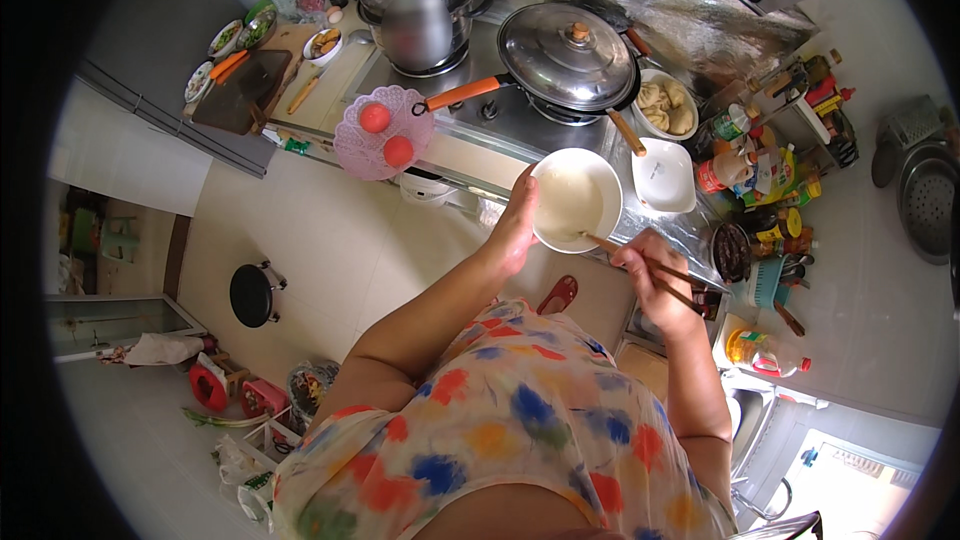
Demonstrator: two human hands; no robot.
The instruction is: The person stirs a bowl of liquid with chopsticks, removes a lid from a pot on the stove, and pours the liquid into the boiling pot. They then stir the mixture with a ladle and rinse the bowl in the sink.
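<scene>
A white bowl [616, 202] with pale, creamy liquid [568, 199] inside is held up in front of the counter by my left hand [516, 221], which grips its left side. My right hand [656, 281] is closed around a pair of wooden chopsticks [660, 270]. Their tips reach into the liquid near the bowl's lower edge. Just right of the bowl, a square white dish [664, 175] rests on the counter. Behind it a white bowl of pale dough pieces or buns [666, 105] stands beside the lidded pan [568, 60].
A steel pot [420, 15] and the pan occupy the stove; the pan's orange handle [461, 94] points left. Two red round fruits [386, 136] lie in a pink lace-edged dish [349, 154]. Sauce bottles [724, 171] crowd the right counter. A black stool [251, 295] stands on the floor.
</scene>
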